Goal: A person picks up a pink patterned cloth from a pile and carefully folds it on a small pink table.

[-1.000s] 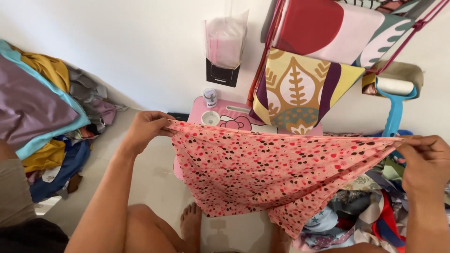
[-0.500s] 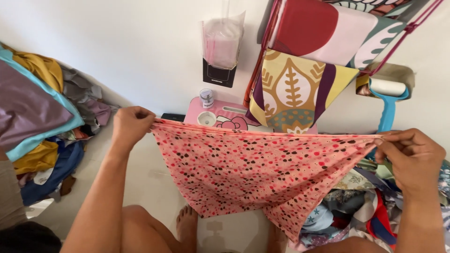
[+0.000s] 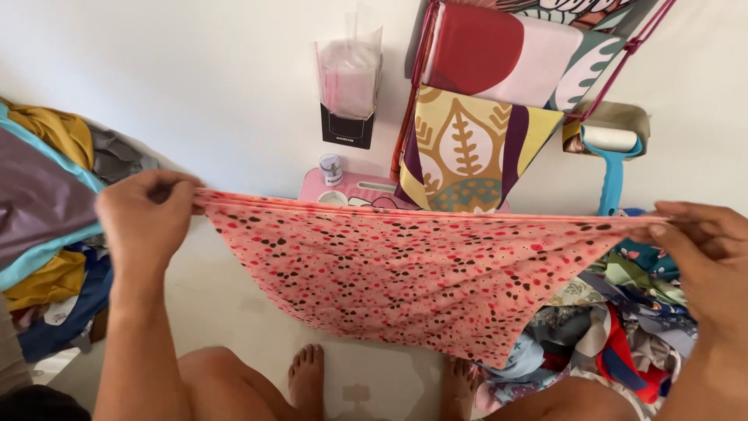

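a: between both hands, mid-air above the floor: pink spotted cloth (image 3: 413, 273). top edge pulled taut, long axis running left-right across my view, rest hanging down in a loose point toward the feet.

b: grips?

a: left hand (image 3: 144, 222) fisted around the left corner, bunched folds inside it. right hand (image 3: 705, 249) pinching the right corner between thumb and fingers. both clamped on fabric, neither spread wide. ends about level, right one sits a touch lower. neither hand nearer, cloth spans them evenly.

b: material?

a: thin, smooth, drapes easily. red and dark dots on salmon pink. several layers stacked at the top edge, looks folded over.

b: surroundings?

a: fabric pile (image 3: 47, 226) on the left, purple, teal, mustard. mixed scrap heap (image 3: 623, 327) lower right, under the hanging edge. behind the cloth a pink table (image 3: 351, 187) against the wall, partly hidden. leaf-print cloth (image 3: 467, 148) hangs from a rack above it. blue-handled roller (image 3: 612, 156) to the right.
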